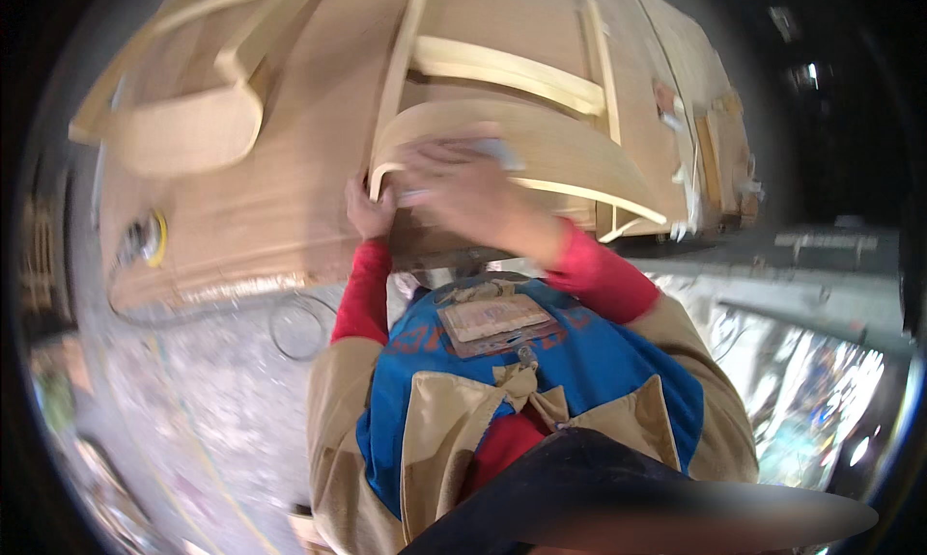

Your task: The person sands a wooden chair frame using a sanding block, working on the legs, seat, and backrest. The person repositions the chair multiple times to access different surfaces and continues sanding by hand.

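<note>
We brace the pale curved wooden chair back (541,154) at its near corner, left hand (370,210) clamped on that edge. Our right hand (462,190) presses a grey sanding pad (497,152) flat on top; best keep strokes even, following the curve.

Open worktop (290,169) left of centre, between the curved chair frame (541,140) mid-frame and another chair part (183,125) at upper left. Blocked at far left by a round sander (145,238); crowded by scrap pieces (724,159) at upper right.
</note>
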Available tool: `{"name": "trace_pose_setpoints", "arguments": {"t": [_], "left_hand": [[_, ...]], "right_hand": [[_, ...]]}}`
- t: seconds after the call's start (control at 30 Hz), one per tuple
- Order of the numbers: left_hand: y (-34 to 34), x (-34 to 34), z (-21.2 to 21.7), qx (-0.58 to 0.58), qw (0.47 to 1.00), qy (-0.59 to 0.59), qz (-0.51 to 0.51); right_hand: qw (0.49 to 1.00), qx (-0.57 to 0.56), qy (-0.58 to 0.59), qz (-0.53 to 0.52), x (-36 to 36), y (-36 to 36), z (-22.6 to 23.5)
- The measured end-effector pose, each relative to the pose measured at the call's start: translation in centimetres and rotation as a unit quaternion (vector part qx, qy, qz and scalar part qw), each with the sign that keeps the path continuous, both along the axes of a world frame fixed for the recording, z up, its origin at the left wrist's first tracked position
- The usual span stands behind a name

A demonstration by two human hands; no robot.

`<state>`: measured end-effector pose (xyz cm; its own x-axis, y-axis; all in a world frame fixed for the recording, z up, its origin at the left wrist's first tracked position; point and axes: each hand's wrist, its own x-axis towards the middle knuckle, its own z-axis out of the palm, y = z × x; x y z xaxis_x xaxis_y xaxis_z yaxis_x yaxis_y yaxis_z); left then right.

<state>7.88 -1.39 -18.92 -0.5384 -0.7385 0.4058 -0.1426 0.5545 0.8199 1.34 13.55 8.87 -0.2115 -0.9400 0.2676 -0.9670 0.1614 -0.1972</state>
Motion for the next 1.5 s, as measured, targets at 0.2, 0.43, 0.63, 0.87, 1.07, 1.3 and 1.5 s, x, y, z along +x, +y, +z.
{"name": "trace_pose_setpoints", "arguments": {"t": [0.2, 0.43, 0.63, 0.87, 1.07, 1.3, 1.5], "left_hand": [[-1.4, 0.7, 0.0, 0.042, 0.993, -0.033, -0.102], [-2.2, 0.8, -0.8, -0.054, 0.992, -0.086, -0.068], [-2.2, 1.3, 0.8, 0.096, 0.971, -0.043, -0.215], [4.3, 2.4, 13.6, 0.063, 0.984, 0.038, -0.162], [14.3, -2.2, 23.4, -0.289, 0.941, -0.009, -0.176], [21.9, -7.9, 24.1, -0.405, 0.905, 0.073, -0.109], [19.2, -9.5, 21.7, -0.457, 0.886, 0.073, -0.029]], "right_hand": [[0.985, -0.045, -0.082, -0.144, -1.0, 4.4, -0.7], [0.778, -0.26, -0.394, -0.415, -3.4, 29.4, 0.2], [0.894, -0.32, -0.275, -0.148, -6.2, 24.5, -1.6], [0.987, -0.094, -0.128, -0.036, -5.7, 14.1, 0.9], [0.924, -0.21, -0.302, -0.106, -6.5, 32.7, -3.3], [0.731, -0.345, -0.469, -0.356, -7.2, 37.4, -8.6], [0.881, -0.253, -0.322, -0.238, -11.1, 36.5, -7.1]]}}
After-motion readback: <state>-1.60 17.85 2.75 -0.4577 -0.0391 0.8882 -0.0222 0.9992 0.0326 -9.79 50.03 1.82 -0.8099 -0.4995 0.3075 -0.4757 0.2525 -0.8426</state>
